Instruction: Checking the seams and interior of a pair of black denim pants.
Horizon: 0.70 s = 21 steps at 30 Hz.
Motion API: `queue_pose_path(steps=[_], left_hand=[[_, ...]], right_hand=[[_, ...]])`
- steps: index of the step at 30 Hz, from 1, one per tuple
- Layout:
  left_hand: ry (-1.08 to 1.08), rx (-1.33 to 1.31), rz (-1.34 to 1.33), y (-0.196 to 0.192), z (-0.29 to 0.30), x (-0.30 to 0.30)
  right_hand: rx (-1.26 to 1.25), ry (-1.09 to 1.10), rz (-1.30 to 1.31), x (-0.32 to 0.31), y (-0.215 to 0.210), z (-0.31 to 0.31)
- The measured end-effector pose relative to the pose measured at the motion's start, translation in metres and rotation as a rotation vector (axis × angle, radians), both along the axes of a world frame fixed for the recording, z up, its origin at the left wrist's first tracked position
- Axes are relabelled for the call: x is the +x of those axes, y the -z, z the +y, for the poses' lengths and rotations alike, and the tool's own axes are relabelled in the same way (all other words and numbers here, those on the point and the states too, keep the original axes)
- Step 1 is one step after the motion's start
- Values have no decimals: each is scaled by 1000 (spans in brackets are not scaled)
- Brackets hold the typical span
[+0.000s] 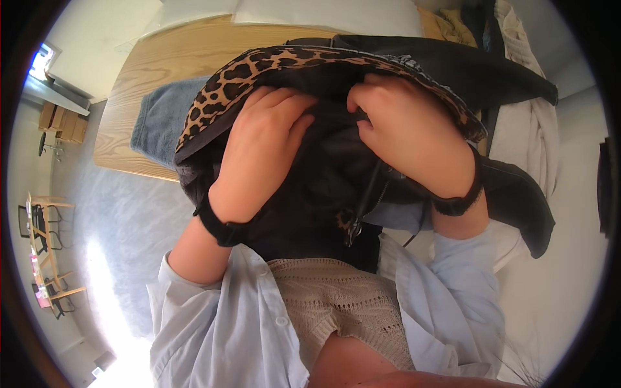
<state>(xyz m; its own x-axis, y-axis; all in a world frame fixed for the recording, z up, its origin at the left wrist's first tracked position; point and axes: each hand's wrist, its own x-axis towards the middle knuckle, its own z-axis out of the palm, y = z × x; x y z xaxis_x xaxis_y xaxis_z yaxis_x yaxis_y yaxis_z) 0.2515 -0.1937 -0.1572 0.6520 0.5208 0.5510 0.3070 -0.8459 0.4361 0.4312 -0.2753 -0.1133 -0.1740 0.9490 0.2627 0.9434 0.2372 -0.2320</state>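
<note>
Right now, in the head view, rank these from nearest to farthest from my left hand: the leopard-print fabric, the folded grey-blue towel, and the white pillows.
1. Leopard-print fabric: directly under the left hand, whose fingers rest on it.
2. Grey-blue towel: to the hand's left, on the wooden surface.
3. White pillows: along the far top edge.

Pale blue shirt, beige knit, two black wristbands.

There's the left hand (262,139) and the right hand (411,132), each with a black wristband; pale blue shirt sleeves (213,317) pushed up the forearms (small buttons showing), open over a beige knitted top (336,304).
</note>
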Motion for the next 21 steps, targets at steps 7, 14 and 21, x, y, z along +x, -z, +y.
queue_pose_path(steps=[7,14,21], left_hand=[[87,-133,-12,9,7,2],[36,-260,-176,15,4,-7],[43,-266,-215,20,3,-8]], right_hand=[[-19,31,111,0,-11,0],[8,-12,126,8,-6,11],[-4,-35,124,14,1,17]])
